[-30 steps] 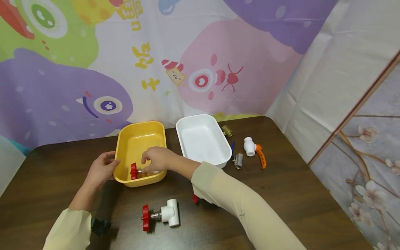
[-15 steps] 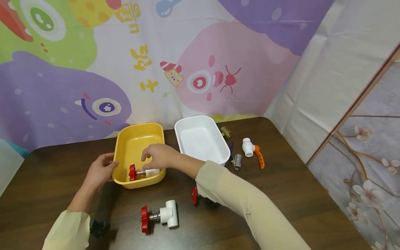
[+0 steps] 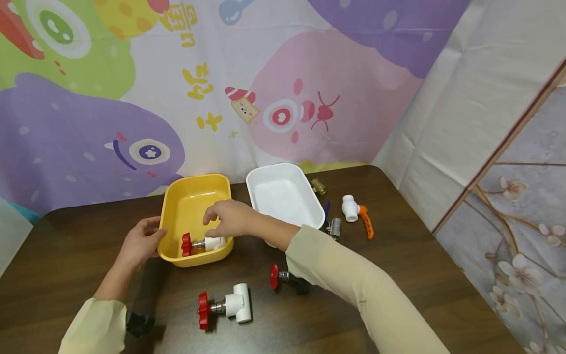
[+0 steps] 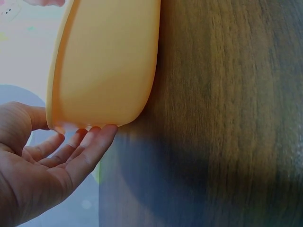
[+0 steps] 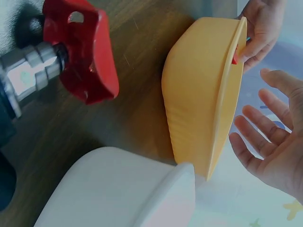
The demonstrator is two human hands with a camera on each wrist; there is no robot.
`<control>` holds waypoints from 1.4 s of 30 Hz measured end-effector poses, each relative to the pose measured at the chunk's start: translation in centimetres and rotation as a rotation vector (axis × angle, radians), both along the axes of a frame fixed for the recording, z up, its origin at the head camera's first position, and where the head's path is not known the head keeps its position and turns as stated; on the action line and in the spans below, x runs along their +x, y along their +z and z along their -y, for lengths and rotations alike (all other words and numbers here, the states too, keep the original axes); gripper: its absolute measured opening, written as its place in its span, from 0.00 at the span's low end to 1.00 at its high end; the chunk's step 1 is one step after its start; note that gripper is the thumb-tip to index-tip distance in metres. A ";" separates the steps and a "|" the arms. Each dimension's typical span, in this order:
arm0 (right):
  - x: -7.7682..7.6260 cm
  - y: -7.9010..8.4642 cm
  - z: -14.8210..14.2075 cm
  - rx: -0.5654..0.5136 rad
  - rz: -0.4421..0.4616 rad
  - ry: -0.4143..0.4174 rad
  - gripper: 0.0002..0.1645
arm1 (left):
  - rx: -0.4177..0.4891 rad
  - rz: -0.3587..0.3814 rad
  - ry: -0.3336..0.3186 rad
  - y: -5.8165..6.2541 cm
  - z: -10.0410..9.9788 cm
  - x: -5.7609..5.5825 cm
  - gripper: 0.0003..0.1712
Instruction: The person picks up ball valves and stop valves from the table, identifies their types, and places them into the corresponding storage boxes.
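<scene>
My left hand (image 3: pixel 142 241) holds the left side of a yellow tray (image 3: pixel 172 206). In the left wrist view, the thumb lies at the rim and the fingers (image 4: pixel 92 151) touch the outer wall. Inside that tray lies a white valve with a red handwheel (image 3: pixel 186 244), near its front end. Over the tray's right side hovers my right hand (image 3: pixel 232 218), its fingers loosely bent and apart from the valve. The right wrist view shows this hand (image 5: pixel 279 137) with nothing in it. A second white tee valve with a red wheel (image 3: pixel 236 304) lies on the table in front.
Right of the yellow tray stands a white tray (image 3: pixel 285 194). Beside it are a brass fitting (image 3: pixel 319 186), a metal valve (image 3: pixel 334 228) with a blue handle and a white valve with an orange lever (image 3: pixel 351 208). Another red-wheeled valve (image 3: pixel 275 276) lies partly under the right sleeve.
My right hand has let go of the valve in the yellow tray and drawn up and slightly right. More of the red-wheeled valve near the right sleeve now shows. The left hand stays on the tray.
</scene>
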State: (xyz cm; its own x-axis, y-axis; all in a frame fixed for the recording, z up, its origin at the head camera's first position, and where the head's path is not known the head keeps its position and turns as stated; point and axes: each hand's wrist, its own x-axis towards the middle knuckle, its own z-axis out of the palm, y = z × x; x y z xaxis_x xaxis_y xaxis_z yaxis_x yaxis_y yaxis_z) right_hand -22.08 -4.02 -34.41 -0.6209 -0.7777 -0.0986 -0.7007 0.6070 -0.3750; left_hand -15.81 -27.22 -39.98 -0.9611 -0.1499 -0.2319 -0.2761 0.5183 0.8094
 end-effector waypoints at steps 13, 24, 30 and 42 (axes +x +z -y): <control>-0.2 0.2 -1.7 -0.086 0.055 -0.024 0.23 | -0.017 -0.017 -0.022 0.2 0.0 0.0 0.33; 0.4 0.6 -2.5 -0.107 0.091 -0.027 0.21 | -0.008 -0.025 -0.023 -0.1 0.2 -0.1 0.34; 0.7 0.7 -3.3 -0.123 0.091 -0.031 0.22 | -0.009 -0.014 -0.022 -0.1 0.1 -0.1 0.34; 1.2 0.8 -5.1 -0.129 0.060 -0.046 0.23 | -0.016 -0.013 -0.017 -0.1 0.1 -0.1 0.34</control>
